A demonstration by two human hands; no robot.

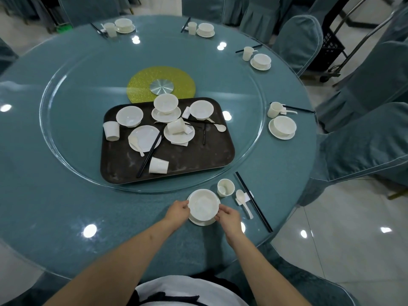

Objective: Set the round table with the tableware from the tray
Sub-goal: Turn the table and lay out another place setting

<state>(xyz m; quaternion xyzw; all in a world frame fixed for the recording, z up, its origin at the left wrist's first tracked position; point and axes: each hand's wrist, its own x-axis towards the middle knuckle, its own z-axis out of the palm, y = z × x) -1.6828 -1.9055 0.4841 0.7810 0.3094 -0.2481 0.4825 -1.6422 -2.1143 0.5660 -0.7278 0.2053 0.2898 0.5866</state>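
Both hands hold one white bowl (203, 204) near the desk's (66, 206) near edge: the left hand (177, 209) grips its left rim, the right hand (228, 216) pinches its right rim. The bowl sits on a saucer (202, 221). Just beside it, toward the right edge, stand a cup (225, 187), a spoon (242, 200) and black chopsticks (254, 202). The dark tray (198, 160), still carrying tableware, lies on the glass turntable (77, 129) at the desk's middle.

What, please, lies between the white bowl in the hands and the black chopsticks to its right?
Head view: a white cup and a white spoon on its rest.
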